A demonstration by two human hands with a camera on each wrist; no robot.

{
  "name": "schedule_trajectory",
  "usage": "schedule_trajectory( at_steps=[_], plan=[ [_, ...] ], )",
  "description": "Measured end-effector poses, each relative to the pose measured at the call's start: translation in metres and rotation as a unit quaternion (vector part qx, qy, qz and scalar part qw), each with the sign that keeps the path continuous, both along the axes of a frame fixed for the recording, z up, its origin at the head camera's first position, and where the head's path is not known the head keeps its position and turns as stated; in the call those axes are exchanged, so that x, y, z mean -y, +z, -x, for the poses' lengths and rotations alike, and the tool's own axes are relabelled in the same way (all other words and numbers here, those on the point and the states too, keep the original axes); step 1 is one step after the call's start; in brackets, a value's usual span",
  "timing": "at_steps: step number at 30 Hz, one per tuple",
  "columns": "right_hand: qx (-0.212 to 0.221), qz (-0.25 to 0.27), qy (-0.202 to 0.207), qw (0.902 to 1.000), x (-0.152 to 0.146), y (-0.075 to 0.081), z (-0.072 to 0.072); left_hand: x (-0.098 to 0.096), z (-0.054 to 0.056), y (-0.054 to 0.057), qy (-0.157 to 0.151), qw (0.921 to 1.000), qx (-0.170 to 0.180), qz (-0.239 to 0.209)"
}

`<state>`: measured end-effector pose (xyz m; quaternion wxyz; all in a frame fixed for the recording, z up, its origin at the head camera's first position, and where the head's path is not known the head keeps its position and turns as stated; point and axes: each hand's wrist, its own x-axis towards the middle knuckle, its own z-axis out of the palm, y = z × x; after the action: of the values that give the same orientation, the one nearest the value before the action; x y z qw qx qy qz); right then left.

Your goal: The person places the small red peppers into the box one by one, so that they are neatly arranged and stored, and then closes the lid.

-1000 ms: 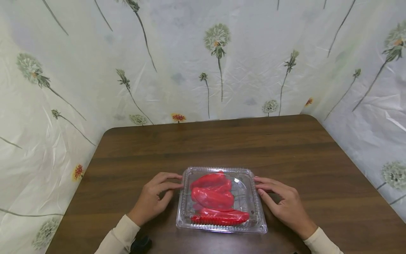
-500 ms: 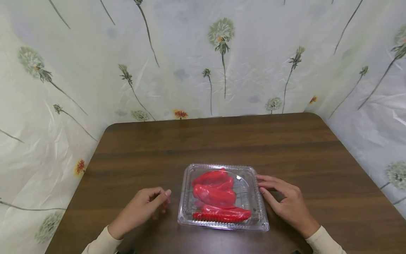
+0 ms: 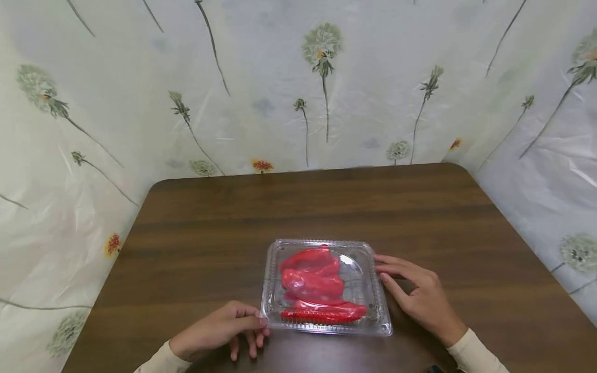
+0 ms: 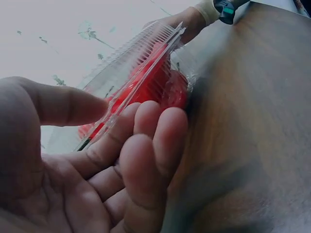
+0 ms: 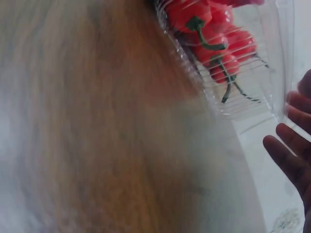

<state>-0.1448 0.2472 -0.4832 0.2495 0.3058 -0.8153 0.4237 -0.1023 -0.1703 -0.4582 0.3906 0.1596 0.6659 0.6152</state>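
Note:
A clear plastic clamshell box [image 3: 368, 300] stands closed on the table near its front. Inside lie several red peppers [image 3: 312, 285], and green stems [image 5: 209, 41] show through the wall in the right wrist view. My left hand [image 3: 224, 329] is at the box's near left corner, pinching the rim between thumb [image 4: 73, 106] and index finger. Its other fingers hang loosely below the rim. Against the right side of the box rests my right hand [image 3: 420, 295], fingers extended along the wall and thumb near the edge.
Around the box spreads a dark brown wooden table [image 3: 210, 217] with rounded back corners. Behind and beside it hangs a pale sheet [image 3: 261, 77] printed with dandelions. A dark band [image 4: 226, 10] sits at the right wrist.
My left hand has left the box's left side, swung back toward me, and come to pinch its near left corner. The right hand has stayed at the right side.

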Motion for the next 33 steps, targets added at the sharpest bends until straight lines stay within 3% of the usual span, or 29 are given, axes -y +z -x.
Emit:
schedule_trajectory(
  at_steps=[6,9,10,12,15,18,21,23,26,33],
  plan=[
    [0.052,0.030,-0.005,0.9982,-0.002,0.005,-0.010,-0.004,-0.002,0.000,0.023,0.9997,0.008,-0.005],
    [0.134,0.062,-0.044,0.9880,-0.003,0.014,-0.021,-0.004,-0.002,0.001,0.027,0.9996,0.008,0.002],
    [0.183,0.067,-0.056,0.9792,-0.004,0.017,-0.026,-0.004,-0.002,0.001,0.026,0.9996,0.009,0.004],
    [0.291,0.080,-0.052,0.9518,-0.009,0.023,-0.036,-0.004,-0.003,0.001,0.022,0.9997,0.014,0.005],
    [0.443,0.064,0.012,0.8942,-0.016,0.028,-0.051,-0.006,-0.003,0.001,0.015,0.9997,0.020,-0.001],
    [0.531,0.059,0.112,0.8377,-0.021,0.027,-0.061,-0.007,-0.004,-0.001,0.008,0.9997,0.022,-0.008],
    [0.566,0.076,0.184,0.7997,-0.017,0.024,-0.065,-0.005,-0.004,0.000,0.011,0.9997,0.021,-0.011],
    [0.582,0.090,0.208,0.7810,-0.013,0.022,-0.066,-0.005,-0.004,0.001,0.013,0.9997,0.020,-0.009],
    [0.592,0.108,0.230,0.7651,-0.008,0.019,-0.069,-0.006,-0.004,0.001,0.014,0.9996,0.024,-0.008],
    [0.594,0.158,0.268,0.7420,-0.003,0.014,-0.071,-0.007,-0.006,-0.002,0.019,0.9990,0.034,-0.023]
  ],
)
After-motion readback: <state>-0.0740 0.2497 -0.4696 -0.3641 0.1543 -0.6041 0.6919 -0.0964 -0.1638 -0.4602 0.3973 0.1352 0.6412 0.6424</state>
